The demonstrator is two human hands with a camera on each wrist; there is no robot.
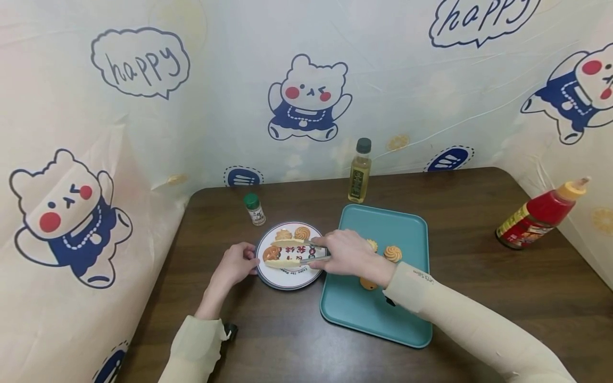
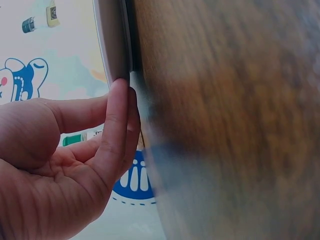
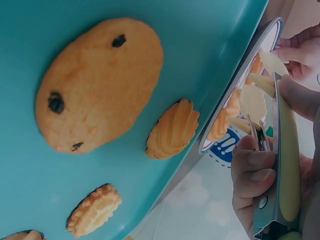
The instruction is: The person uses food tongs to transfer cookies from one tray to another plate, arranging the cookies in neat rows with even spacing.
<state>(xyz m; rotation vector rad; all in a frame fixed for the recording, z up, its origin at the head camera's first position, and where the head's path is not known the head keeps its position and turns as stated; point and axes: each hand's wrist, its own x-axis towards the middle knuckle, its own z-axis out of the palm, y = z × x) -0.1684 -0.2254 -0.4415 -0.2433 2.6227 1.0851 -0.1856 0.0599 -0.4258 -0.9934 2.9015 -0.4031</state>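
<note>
A white plate (image 1: 286, 280) with a blue rim holds several cookies. My left hand (image 1: 237, 264) pinches its left edge between thumb and fingers, as the left wrist view also shows. In my right hand (image 1: 346, 254) I grip metal tongs (image 1: 314, 260) with cream tips, reaching over the plate from the right. Their tips stand apart on either side of a round brown cookie (image 1: 272, 254); whether they touch it I cannot tell. Two swirled cookies (image 1: 302, 233) lie at the plate's far side. Red lettering shows on the plate's middle.
Right of the plate lies a teal tray (image 1: 378, 324) with a swirl cookie (image 1: 392, 254), a large oval cookie with dark bits (image 3: 100, 85) and others. Behind stand a green-capped shaker (image 1: 255, 209) and an oil bottle (image 1: 359, 173). A red squeeze bottle (image 1: 538, 217) stands far right.
</note>
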